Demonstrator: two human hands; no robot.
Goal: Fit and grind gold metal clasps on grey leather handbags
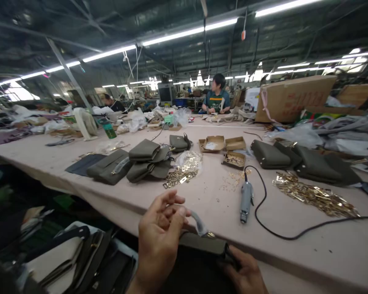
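Pinkish cloth-covered tabletop (214, 204), white strip lights (190, 32) overhead; dark olive, flat-topped bag (202, 243) at the near edge. Right hand (243, 271) clasps the bag's corner; left hand (162, 228) is curled beside the plastic-wrapped grey strap (199, 222), can't tell if pinching. Best brace that corner, keep strap untwisted. Bag looks smooth, matte, straight-edged, gold-toned metal hardware (210, 235) by the strap's end.

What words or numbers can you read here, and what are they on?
None that I can read for sure.
Big cardboard box: reddish printing, too blurred to read.
Dark green top on the person across the table: small pale marks on the chest, too small to tell if they are letters.
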